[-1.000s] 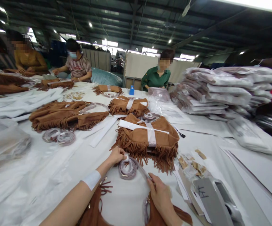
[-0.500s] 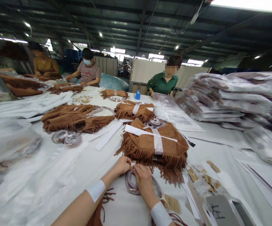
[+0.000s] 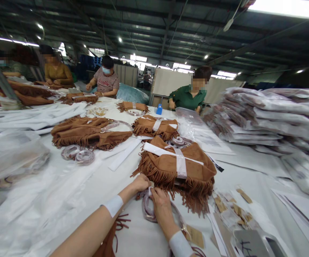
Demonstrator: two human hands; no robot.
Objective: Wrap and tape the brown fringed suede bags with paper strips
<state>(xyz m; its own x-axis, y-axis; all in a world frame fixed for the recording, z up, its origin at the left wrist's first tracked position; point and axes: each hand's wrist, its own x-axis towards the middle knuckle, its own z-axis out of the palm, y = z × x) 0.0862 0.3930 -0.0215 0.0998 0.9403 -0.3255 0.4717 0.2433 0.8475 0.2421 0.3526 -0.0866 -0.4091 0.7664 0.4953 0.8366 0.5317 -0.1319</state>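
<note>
While L/R arms (image 3: 91, 223) slant inward, hands (image 3: 141, 183) (image 3: 163, 207) nearly meet @ coil (image 3: 144, 207).

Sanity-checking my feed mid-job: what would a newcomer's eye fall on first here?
Probably the big fringed bag, just right of and below the picture's centre. The tall pile of plastic-wrapped packs at the right likely competes with it. Then, lower down near the middle, the left hand and right hand are close together at a coiled strap.

A plain, bluish-white left wristband (image 3: 113, 206) and a similar right wristband (image 3: 180, 244) are worn, their material perhaps being paper-like.
</note>
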